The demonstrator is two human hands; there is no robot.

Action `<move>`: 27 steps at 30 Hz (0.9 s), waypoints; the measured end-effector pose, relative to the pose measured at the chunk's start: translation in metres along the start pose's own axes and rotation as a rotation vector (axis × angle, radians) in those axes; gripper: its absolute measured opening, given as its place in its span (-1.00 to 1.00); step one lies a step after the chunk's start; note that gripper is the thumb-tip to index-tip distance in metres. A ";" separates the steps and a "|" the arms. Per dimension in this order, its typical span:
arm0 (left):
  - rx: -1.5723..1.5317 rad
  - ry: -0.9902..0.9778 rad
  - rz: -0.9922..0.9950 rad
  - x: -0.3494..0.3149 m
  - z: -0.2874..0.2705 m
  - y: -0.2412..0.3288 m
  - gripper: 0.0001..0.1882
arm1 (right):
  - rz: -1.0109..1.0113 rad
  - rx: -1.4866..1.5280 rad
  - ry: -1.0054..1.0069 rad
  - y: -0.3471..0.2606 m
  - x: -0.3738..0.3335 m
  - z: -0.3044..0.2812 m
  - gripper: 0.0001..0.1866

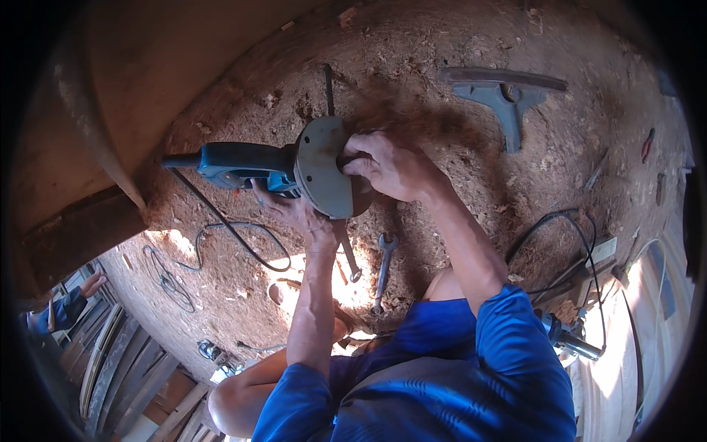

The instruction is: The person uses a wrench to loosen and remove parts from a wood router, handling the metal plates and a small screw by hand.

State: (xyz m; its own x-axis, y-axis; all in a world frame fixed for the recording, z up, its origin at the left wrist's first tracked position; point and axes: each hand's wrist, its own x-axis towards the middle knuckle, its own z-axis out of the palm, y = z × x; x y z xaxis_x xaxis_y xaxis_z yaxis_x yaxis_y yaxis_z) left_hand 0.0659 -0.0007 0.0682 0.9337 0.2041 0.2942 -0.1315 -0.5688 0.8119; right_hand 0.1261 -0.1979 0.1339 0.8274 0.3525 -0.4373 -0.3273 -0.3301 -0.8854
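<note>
A large corded power tool [247, 159] with a teal body, a rear handle and a grey half-round guard [318, 166] lies on its side over the dirt floor. I cannot tell whether it is a grinder or a circular saw. My left hand [298, 215] is closed round its body from the near side, with some fingers hidden beneath. At the guard's right edge, my right hand [392, 163] has its fingers bent inward; what they grip is hidden. An open-ended spanner [384, 267] lies just nearer to me, beside a metal rod [349, 254] running under the tool.
A T-shaped grey metal piece with a dark bar [508, 99] lies far right. Black cables [250, 254] loop at left and right. A second power tool [571, 339] sits by my right elbow. Wooden boards [136, 376] and another person [70, 303] are at lower left.
</note>
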 end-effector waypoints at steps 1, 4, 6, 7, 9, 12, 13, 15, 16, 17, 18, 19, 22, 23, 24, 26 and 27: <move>-0.061 0.002 0.010 0.002 0.001 -0.001 0.13 | -0.033 -0.020 0.012 0.004 0.002 0.001 -0.80; 0.364 -0.081 0.112 0.002 -0.005 0.008 0.00 | -0.156 -0.115 0.068 0.006 0.004 0.006 -0.80; 0.340 -0.047 0.119 0.003 -0.005 0.011 -0.17 | -0.256 -0.192 0.099 0.005 0.006 0.010 -0.80; 0.238 -0.010 0.101 0.000 -0.002 0.010 -0.23 | -0.208 -0.215 0.111 0.013 0.007 0.007 -0.80; 0.274 -0.034 0.113 0.002 -0.012 0.009 -0.31 | -0.236 -0.313 0.183 0.021 0.008 0.014 -0.81; 0.355 -0.089 0.113 0.004 -0.022 0.017 -0.50 | -0.111 -0.317 0.093 0.030 0.011 0.016 -0.70; 0.457 -0.175 0.099 0.004 -0.030 0.018 -0.56 | -0.191 -0.325 0.118 0.022 0.008 0.020 -0.74; 0.479 -0.156 0.093 -0.005 -0.043 0.029 -0.62 | -0.158 -0.254 0.093 0.001 0.004 0.026 -0.76; 0.474 -0.134 0.064 -0.015 -0.051 0.032 -0.62 | -0.111 -0.158 0.100 -0.006 0.002 0.028 -0.78; 0.360 -0.075 0.036 -0.026 -0.058 0.036 -0.69 | -0.061 -0.148 0.064 0.002 0.008 0.024 -0.80; 0.245 -0.016 0.010 -0.036 -0.064 0.039 -0.74 | -0.041 -0.127 0.082 0.010 0.011 0.022 -0.81; 0.239 0.020 -0.076 -0.046 -0.068 0.043 -0.77 | 0.000 -0.101 0.090 0.011 0.010 0.022 -0.83; 0.054 -0.313 -0.544 -0.064 -0.078 0.030 -0.72 | 0.143 0.028 0.111 0.000 0.007 0.027 -0.85; 0.022 -0.382 -0.605 -0.069 -0.079 0.025 -0.69 | 0.126 0.048 0.116 0.007 0.008 0.028 -0.85; -0.013 -0.454 -0.662 -0.073 -0.080 0.021 -0.65 | 0.138 0.052 0.066 0.011 0.010 0.023 -0.84; -0.017 -0.563 -0.696 -0.072 -0.083 0.019 -0.62 | 0.184 0.210 0.153 0.011 0.006 0.026 -0.84; -0.087 -0.672 -0.672 -0.069 -0.084 0.017 -0.62 | 0.198 0.188 0.149 0.010 0.005 0.027 -0.84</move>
State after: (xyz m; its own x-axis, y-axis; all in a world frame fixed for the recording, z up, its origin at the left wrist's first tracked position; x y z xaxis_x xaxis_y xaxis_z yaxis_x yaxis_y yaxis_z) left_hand -0.0286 0.0420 0.1041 0.8155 -0.0489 -0.5767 0.5033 -0.4321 0.7483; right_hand 0.1149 -0.1759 0.1180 0.7924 0.1605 -0.5885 -0.5560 -0.2065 -0.8051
